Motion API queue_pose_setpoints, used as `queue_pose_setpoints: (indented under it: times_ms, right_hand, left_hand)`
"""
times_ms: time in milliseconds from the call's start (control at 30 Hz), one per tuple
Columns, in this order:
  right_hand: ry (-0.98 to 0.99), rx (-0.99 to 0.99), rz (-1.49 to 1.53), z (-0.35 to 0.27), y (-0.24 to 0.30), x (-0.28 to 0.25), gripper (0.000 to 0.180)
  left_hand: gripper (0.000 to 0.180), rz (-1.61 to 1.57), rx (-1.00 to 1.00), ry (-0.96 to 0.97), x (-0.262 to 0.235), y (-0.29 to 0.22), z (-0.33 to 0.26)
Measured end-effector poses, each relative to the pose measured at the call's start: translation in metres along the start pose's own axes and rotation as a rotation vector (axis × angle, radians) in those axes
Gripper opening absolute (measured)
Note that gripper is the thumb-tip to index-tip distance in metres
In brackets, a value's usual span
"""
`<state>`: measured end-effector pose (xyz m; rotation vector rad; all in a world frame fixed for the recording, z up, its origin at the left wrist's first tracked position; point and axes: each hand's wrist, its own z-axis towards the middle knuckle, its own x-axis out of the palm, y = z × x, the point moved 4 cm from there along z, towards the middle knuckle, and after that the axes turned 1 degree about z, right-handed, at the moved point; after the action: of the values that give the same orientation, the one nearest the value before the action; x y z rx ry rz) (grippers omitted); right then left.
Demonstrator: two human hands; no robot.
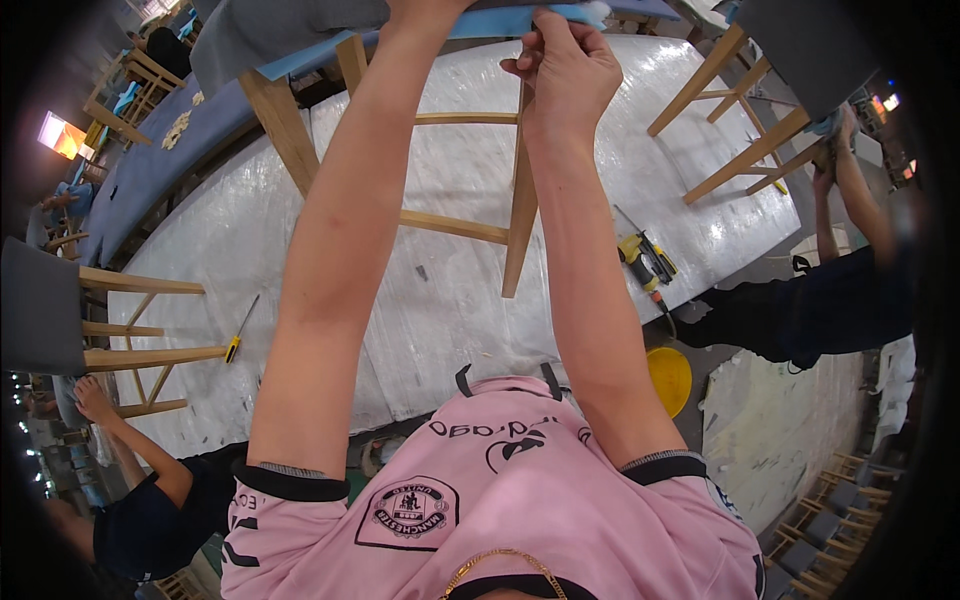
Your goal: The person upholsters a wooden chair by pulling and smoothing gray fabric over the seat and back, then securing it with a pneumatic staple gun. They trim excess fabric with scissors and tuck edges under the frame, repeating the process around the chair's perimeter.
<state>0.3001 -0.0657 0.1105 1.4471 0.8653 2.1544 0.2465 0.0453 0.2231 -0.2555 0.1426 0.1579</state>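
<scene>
In front of me stands a chair with a dark grey padded seat [285, 45] and light wooden legs [522, 190] joined by thin rails. A light blue sheet [490, 22] runs along the seat's edge at the top of the view. My right hand [575, 80] is closed at that edge, thumb and fingertips pinched against the blue sheet. Over the seat reaches my left hand [425, 8], its fingers cut off by the upper border, so its grip is hidden.
The chair stands on a table wrapped in clear film [450, 270]. A yellow-and-black power tool [645, 260] lies at right, a yellow-handled screwdriver [236, 342] at left. Co-workers handle grey chairs [150, 355] on both sides. A yellow round object [669, 382] sits below the table edge.
</scene>
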Motion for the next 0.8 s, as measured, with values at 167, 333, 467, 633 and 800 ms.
queue_pose_setpoints:
  times_ms: [167, 333, 467, 633, 800]
  right_hand:
    - [0.001, 0.012, -0.062, -0.006, 0.005, 0.001, 0.013]
    - [0.022, 0.032, -0.138, -0.004, 0.006, -0.005, 0.017]
    - [0.100, 0.070, -0.249, -0.005, 0.021, -0.030, 0.030]
    - [0.155, -0.045, -0.313, 0.007, 0.036, -0.037, 0.031]
    - [0.203, 0.004, -0.285, 0.013, 0.033, -0.046, 0.026]
  left_hand:
    - [0.031, 0.005, 0.037, -0.012, -0.005, 0.000, 0.000]
    - [0.031, -0.022, 0.063, 0.012, 0.000, -0.002, -0.002]
    - [0.030, 0.032, 0.030, 0.010, -0.006, -0.005, -0.003]
    - [0.029, 0.060, 0.014, 0.028, -0.007, -0.005, -0.007]
    - [0.028, 0.074, 0.030, 0.013, -0.008, -0.008, -0.010]
